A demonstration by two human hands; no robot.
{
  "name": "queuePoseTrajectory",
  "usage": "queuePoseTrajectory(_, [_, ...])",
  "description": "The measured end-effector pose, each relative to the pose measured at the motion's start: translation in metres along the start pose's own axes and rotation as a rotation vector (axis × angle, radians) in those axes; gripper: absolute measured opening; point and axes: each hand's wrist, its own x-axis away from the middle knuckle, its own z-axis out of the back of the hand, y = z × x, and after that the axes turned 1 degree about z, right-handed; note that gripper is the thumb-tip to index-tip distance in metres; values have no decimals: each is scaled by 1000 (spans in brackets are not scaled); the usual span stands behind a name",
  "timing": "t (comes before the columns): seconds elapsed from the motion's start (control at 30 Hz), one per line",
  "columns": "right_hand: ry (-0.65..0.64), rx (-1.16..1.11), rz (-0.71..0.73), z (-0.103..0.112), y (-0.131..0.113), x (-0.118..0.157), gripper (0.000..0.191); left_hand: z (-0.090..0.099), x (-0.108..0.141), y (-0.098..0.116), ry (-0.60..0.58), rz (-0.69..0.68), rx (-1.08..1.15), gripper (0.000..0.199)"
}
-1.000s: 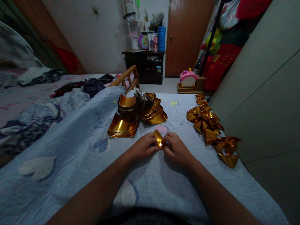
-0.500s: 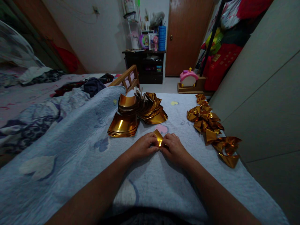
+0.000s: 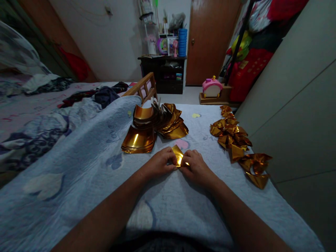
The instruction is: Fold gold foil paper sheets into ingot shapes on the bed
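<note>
Sitting on or just above the blue quilt, the gold foil piece, pinched at its sides by the left hand and right hand, appears light, slippery and easily creased (sheen suggests thin sheet), best gripped along its edges.

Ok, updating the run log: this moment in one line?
left hand: holds gold sheet | right hand: holds same sheet | gold stack: beyond left hand

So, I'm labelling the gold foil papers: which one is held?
The small sheet between left hand and right hand; the fanned stack and folded pieces lie untouched.
</note>
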Motion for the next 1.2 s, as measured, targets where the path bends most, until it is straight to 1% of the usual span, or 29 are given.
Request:
queuePoseTrajectory(0.13, [-1, -19, -3, 2, -2, 1, 0, 0, 0, 1, -4, -1, -8, 7])
queuePoseTrajectory(0.33, [-19, -18, -18, 6, -5, 1, 14, 0, 0, 3, 6, -25, -3, 6])
queuePoseTrajectory(0.47, [32, -45, -21, 8, -4, 3, 17, 1, 1, 5, 16, -48, -23, 12])
queuePoseTrajectory(0.57, [67, -61, -36, 8, -2, 5, 31, 1, 1, 7, 44, -47, -32, 15])
queuePoseTrajectory(0.63, [73, -68, -42, 9, -1, 6, 41, 0, 1, 8, 75, -23, -44, 11])
queuePoseTrajectory(0.67, [79, -76, -43, 9, -1, 6, 42, -1, 1, 9, 89, -6, -53, 9])
queuePoseTrajectory(0.77, [108, -114, -31, 11, -3, 4, 32, -1, 1, 11, 111, 43, -62, 6])
queuePoseTrajectory(0.87, [133, -171, -22, 12, -6, 2, 24, 0, 0, 12, 107, 67, -41, 6])
queuePoseTrajectory(0.93, [138, -237, -72, 11, -7, 1, 26, 1, 0, 13, 106, 79, -26, 8])
queuePoseTrajectory(1.0, [121, -309, -143, 7, -7, -1, 38, 1, 0, 14, 109, 86, -12, 8])
queuePoseTrajectory(1.07, [97, -350, -184, 2, -7, -2, 51, 1, 0, 15, 112, 87, -11, 7])
queuePoseTrajectory(1.13, [92, -349, -203, -1, -7, -3, 53, 0, -1, 15, 120, 84, -17, 6])
queuePoseTrajectory(1.2, [107, -347, -234, -2, -6, -5, 51, 0, 0, 15, 149, 89, -15, 8])
